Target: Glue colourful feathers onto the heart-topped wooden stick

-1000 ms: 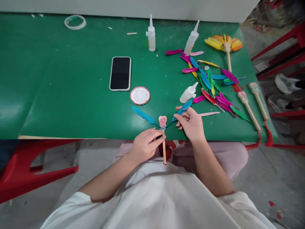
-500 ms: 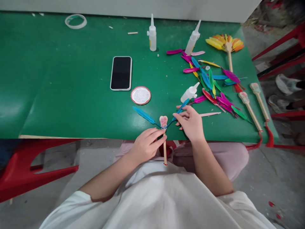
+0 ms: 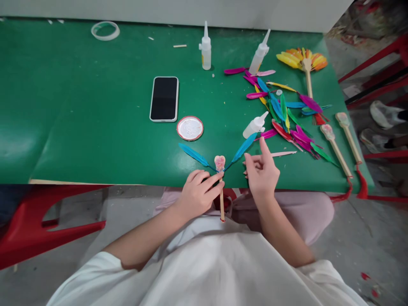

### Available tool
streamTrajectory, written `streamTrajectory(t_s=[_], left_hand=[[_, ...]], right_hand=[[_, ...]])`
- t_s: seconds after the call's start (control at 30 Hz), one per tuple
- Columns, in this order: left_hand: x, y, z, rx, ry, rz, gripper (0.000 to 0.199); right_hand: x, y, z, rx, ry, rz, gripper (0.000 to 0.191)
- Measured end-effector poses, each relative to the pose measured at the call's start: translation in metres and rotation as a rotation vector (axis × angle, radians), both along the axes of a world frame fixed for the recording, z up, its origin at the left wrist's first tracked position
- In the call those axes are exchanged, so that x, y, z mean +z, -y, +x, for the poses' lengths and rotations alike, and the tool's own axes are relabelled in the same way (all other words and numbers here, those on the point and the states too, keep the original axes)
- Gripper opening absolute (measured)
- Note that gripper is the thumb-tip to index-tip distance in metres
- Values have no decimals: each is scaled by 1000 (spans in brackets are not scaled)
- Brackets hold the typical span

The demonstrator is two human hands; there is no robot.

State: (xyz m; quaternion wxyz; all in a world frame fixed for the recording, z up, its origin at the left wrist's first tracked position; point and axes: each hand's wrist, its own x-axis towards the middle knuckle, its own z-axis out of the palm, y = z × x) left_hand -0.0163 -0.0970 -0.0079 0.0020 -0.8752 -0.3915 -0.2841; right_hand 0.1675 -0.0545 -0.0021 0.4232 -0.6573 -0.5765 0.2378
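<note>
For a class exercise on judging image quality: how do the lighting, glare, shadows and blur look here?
Head view: soft, even light, with a faint sheen on the green table at left.
Head view: phone screen dark, no strong glare; shadows weak.
Head view: blue feathers fairly clear, shoes at right softer.

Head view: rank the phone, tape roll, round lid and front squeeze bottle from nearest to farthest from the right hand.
1. Front squeeze bottle, just beyond the right hand.
2. Round lid, to the hand's left.
3. Phone, farther left, past the lid.
4. Tape roll, far left, toward the back.
</note>
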Motion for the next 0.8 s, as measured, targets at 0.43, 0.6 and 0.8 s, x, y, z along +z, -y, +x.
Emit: streamTrajectory(t_s=[0.43,0.6,0.8], left_hand=[[4,-2,0,-13,-56,-15,19],[1,-3,-1,-69,3,-12,19],[-1,-2,-4,-96,18,-49,25]], right_hand=[[-8,16,-5,457,540,455,36],[-6,16,1,410,406,468,39],[-9,17,1,409,359,510,34]])
